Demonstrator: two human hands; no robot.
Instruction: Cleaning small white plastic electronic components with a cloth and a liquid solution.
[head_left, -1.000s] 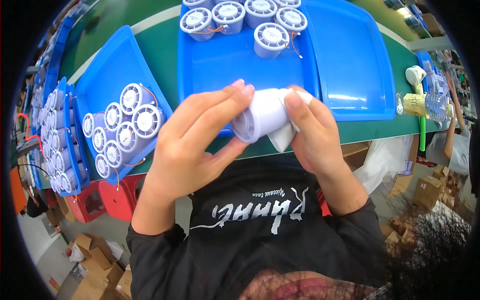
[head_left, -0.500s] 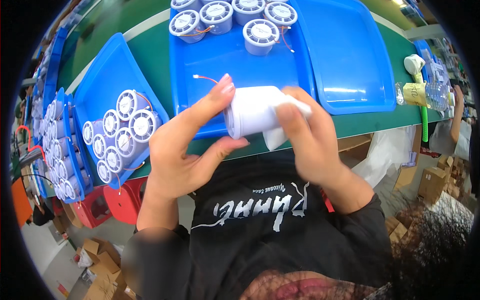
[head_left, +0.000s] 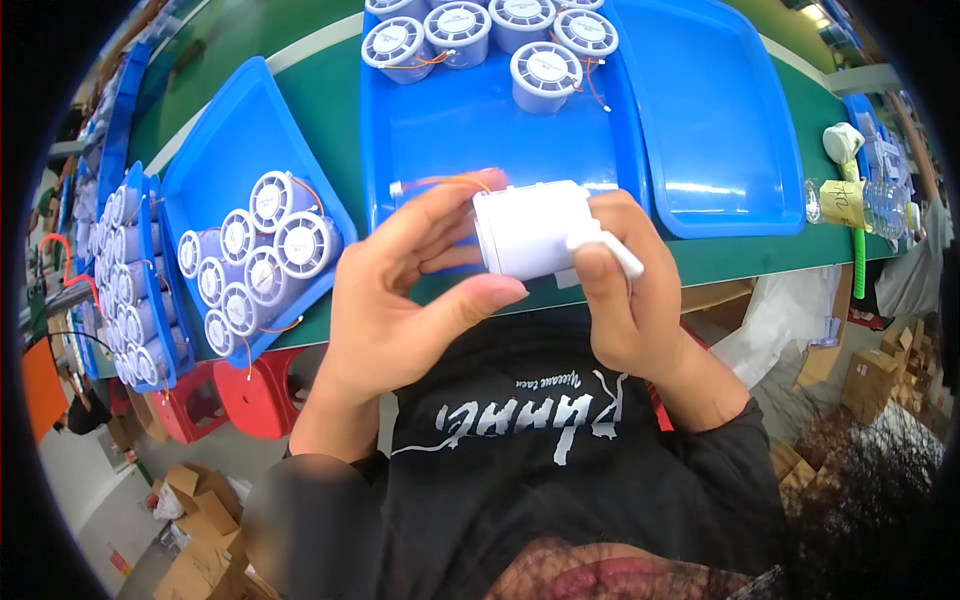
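A white cylindrical unit (head_left: 532, 230) lies on its side in the air between my hands, above the near edge of the middle blue tray (head_left: 490, 135). My left hand (head_left: 400, 300) curves round its left end, fingers above and behind, thumb below. From that end a thin orange wire (head_left: 440, 181) with a small white plug sticks out leftward. My right hand (head_left: 640, 295) is closed on a white cloth or tissue (head_left: 608, 248), pressed to the unit's right end. Similar white units with round slotted, labelled ends (head_left: 546, 72) stand at the far side of the middle tray.
A tilted blue tray (head_left: 235, 125) on the left holds several such units lying down, with more stacked trays beyond. Another blue tray (head_left: 720, 150) adjoins on the right. A clear plastic bottle (head_left: 885, 208) lies at the far right. Red stools (head_left: 258, 398) stand below the green table.
The unit has turned slightly and its wire has swung. My right thumb and the cloth have shifted along its right end. The view has moved a little, carrying the trays rightward.
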